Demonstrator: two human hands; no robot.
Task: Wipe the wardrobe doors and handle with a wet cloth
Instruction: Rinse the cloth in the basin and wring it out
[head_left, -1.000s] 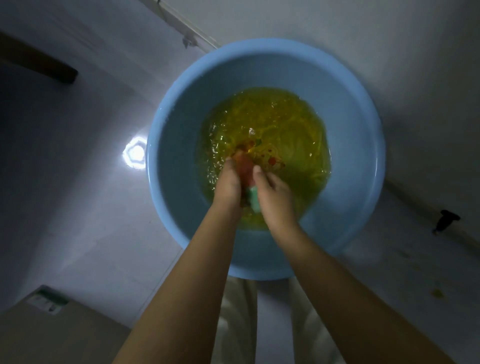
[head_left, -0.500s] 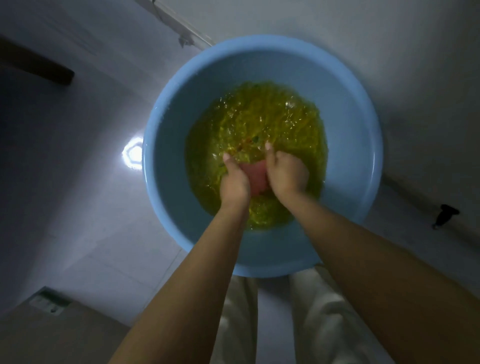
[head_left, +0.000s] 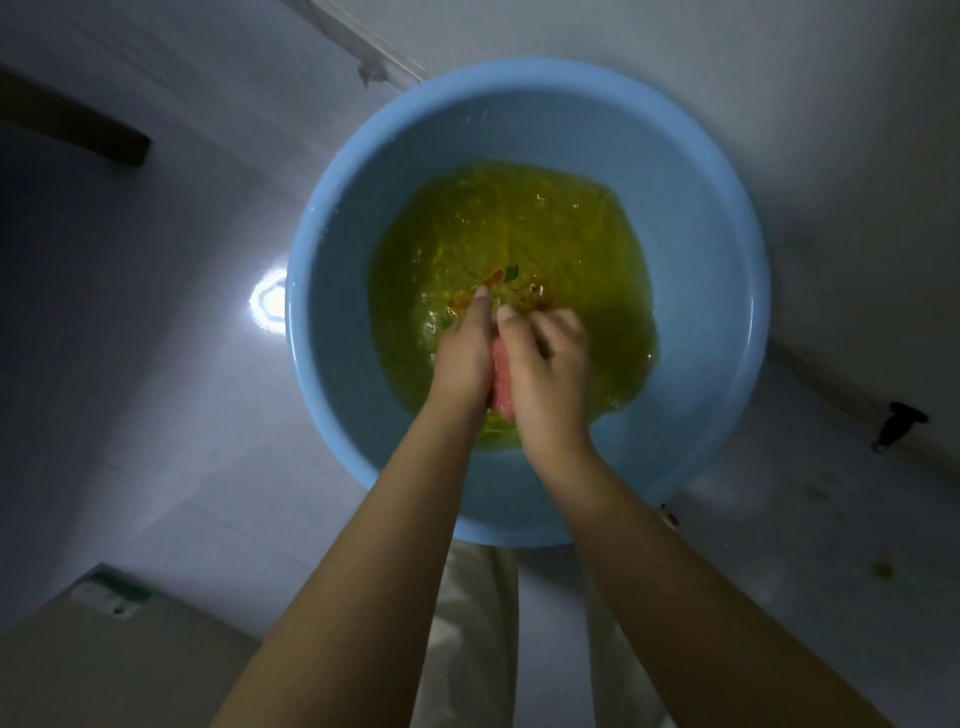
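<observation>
Cloth (head_left: 501, 382), pinkish-red where it shows and patterned in the water, sits bunched between the 2 hands in the near half of the blue basin (head_left: 717, 291), partly sunk in yellow-green water (head_left: 545, 234). At far left a cardboard box (head_left: 104, 649) lies on the pale floor (head_left: 156, 415), with a bright light reflection just beside the basin's left rim. The left hand (head_left: 462, 358) curls round the cloth's left side, its thumb stretched forward over the wet fabric. Against it, the right hand (head_left: 545, 364) folds its fingers (head_left: 558, 325) over the cloth from the right, thumb upright beside the other thumb.

Compared with 0.5 s ago, the hands have closed together, so less cloth shows between them, and they have come nearer the basin's near wall. That looks like squeezing or rubbing the cloth to wet it: the task is at preparation, with wardrobe doors and handle out of view and unwiped.
</observation>
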